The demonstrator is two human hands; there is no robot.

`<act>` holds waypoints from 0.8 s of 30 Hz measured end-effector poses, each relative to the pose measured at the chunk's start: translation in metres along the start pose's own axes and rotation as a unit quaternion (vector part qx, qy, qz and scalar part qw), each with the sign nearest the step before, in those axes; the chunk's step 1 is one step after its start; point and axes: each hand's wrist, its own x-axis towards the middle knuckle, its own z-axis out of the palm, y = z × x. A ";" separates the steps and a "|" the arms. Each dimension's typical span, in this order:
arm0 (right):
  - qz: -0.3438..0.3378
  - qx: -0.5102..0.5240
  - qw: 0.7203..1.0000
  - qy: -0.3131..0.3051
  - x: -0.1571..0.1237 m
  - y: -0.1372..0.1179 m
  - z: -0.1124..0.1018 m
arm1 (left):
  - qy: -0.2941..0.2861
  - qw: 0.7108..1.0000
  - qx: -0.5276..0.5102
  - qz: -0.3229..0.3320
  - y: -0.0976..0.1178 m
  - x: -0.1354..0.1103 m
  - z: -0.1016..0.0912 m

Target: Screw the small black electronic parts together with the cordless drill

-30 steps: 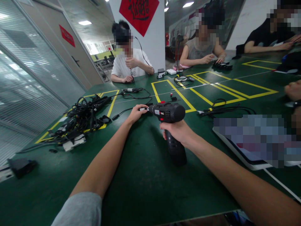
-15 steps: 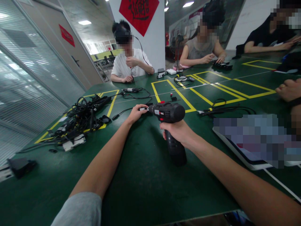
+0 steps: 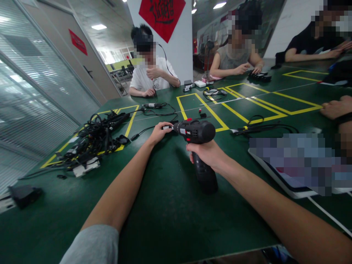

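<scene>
My right hand (image 3: pixel 207 154) is wrapped round the grip of a black cordless drill (image 3: pixel 198 132) with red marks, its base resting on the green table (image 3: pixel 170 212). The drill's nose points left. My left hand (image 3: pixel 158 132) is closed on a small white and black piece (image 3: pixel 166 127) right at the drill's tip; what that piece is stays too small to tell.
A tangle of black cables and adapters (image 3: pixel 95 141) lies at the left. More cables (image 3: pixel 261 127) and a tablet-like device (image 3: pixel 288 179) lie at the right. Yellow tape lines (image 3: pixel 209 110) mark the table. Other people sit along the far and right sides; another person's hand (image 3: pixel 334 108) rests at the right.
My hands and the drill have stayed put. The other person's hand at the right edge has shifted a little on the table.
</scene>
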 end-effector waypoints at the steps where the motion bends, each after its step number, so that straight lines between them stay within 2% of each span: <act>1: -0.001 0.000 1.000 0.000 0.000 0.000 0.000 | 0.001 1.000 0.000 -0.001 0.000 0.000 0.000; 24: 0.009 -0.015 1.000 0.006 -0.001 -0.002 0.000 | -0.003 1.000 -0.006 0.000 0.001 0.000 0.000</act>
